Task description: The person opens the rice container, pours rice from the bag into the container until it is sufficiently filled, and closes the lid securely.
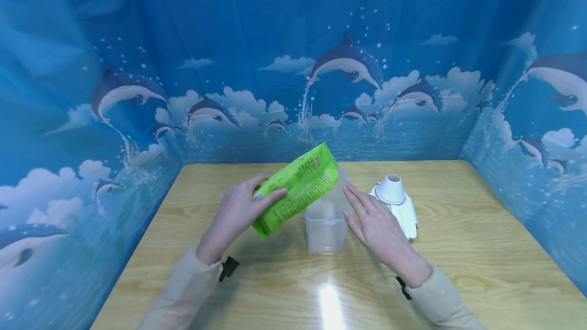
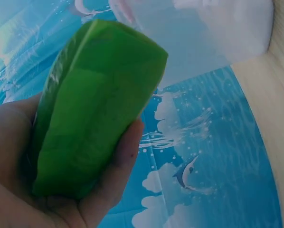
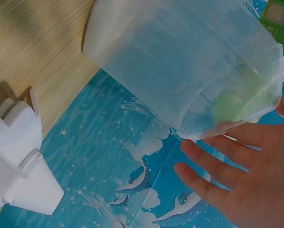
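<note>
My left hand (image 1: 238, 208) grips the lower end of a bright green printed bag (image 1: 298, 182), thumb on the near side. The bag slants up to the right, its far end beside the top of a translucent plastic container (image 1: 326, 236). In the left wrist view, fingers and thumb wrap round the green bag (image 2: 94, 109). My right hand (image 1: 378, 223) is at the container's right side, fingers extended. In the right wrist view, its fingertips lie along the rim of the container (image 3: 180, 61), and green shows through the wall.
Right of the container, a white lid-like plastic part (image 1: 403, 213) with a cone-shaped spout (image 1: 391, 190) lies on the wooden table (image 1: 458, 248). A blue curtain (image 1: 257, 24) printed with dolphins encloses the back and both sides.
</note>
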Available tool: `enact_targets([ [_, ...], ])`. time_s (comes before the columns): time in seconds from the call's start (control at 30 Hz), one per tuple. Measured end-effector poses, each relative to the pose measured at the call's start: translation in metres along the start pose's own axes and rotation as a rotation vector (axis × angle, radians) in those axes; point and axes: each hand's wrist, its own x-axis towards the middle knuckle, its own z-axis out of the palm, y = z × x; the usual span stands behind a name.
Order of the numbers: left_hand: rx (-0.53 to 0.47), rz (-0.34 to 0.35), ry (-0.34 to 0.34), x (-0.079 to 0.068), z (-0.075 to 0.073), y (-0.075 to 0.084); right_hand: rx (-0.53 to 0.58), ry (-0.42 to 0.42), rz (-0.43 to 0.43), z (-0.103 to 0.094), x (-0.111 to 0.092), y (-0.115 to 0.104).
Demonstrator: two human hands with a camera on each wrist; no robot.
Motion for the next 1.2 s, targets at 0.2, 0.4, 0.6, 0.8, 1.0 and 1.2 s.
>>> enact_targets([
  [0.2, 0.057, 0.037, 0.063, 0.001, 0.002, 0.002, 0.0, -0.009, 0.005, 0.0, -0.001, 0.001],
  [0.4, 0.082, 0.055, 0.086, 0.002, 0.001, 0.005, 0.01, -0.017, 0.014, 0.0, -0.001, 0.001],
  [0.6, 0.136, 0.067, 0.111, 0.002, 0.0, 0.009, 0.016, -0.028, 0.023, -0.001, -0.001, 0.0],
  [0.8, 0.287, 0.266, 0.235, 0.002, 0.005, 0.01, 0.015, -0.033, 0.023, -0.001, -0.001, 0.0],
  [1.0, 0.336, 0.425, 0.371, 0.004, 0.01, 0.009, 0.011, -0.025, 0.018, -0.001, -0.001, 0.0],
  [1.2, 0.334, 0.489, 0.433, 0.005, 0.013, 0.007, 0.011, -0.015, 0.015, -0.001, -0.001, 0.001],
])
